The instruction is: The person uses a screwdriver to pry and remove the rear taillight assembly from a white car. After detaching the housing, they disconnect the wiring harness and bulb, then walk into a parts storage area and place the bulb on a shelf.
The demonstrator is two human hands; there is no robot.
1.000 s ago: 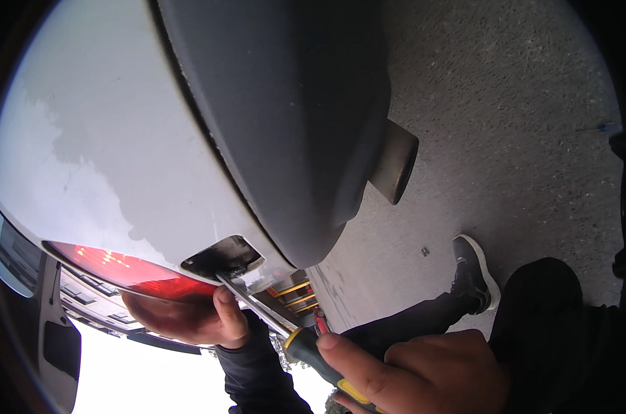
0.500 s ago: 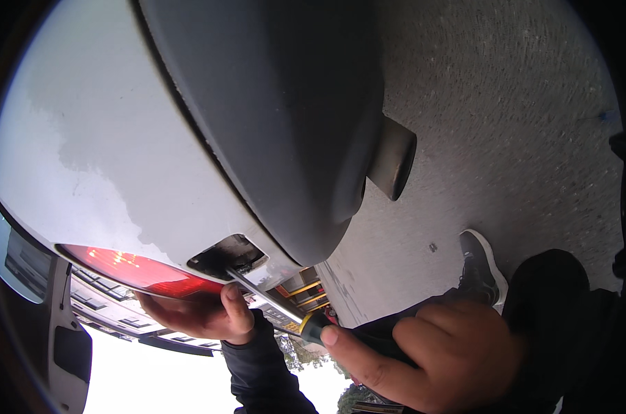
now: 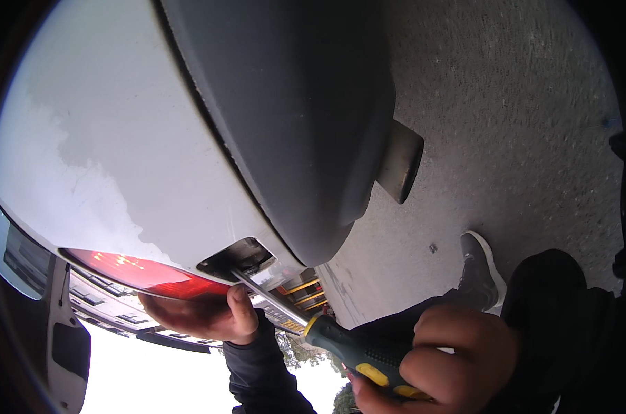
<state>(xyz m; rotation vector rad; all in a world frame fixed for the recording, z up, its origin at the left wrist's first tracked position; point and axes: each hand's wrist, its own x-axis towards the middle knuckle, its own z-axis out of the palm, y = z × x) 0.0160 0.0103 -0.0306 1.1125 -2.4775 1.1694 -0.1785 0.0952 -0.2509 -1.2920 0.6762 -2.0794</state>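
A screwdriver [image 3: 358, 354] with a dark green and yellow handle slants up to the left. Its metal shaft enters a dark rectangular opening [image 3: 238, 260] in the white car body, where the tip is hidden. My right hand [image 3: 458, 355] has its fingers curled round the rear of the handle. Against the lower edge of the red tail light [image 3: 147, 272] lies my left hand [image 3: 202, 317], its fingers stretched out and partly hidden behind the lamp. The left thumb stands apart from them, close beside the shaft.
A dark grey bumper [image 3: 292, 131] runs along the white car body [image 3: 120, 138], with an exhaust tailpipe [image 3: 401, 162] jutting from it. Grey pavement [image 3: 506, 117] stretches to the right, where my shoe [image 3: 482, 269] rests. Another vehicle [image 3: 68, 345] stands at the lower left.
My right hand has slid back along the screwdriver handle, so more of the handle shows. My left hand stays by the tail light. The whole view has shifted slightly.
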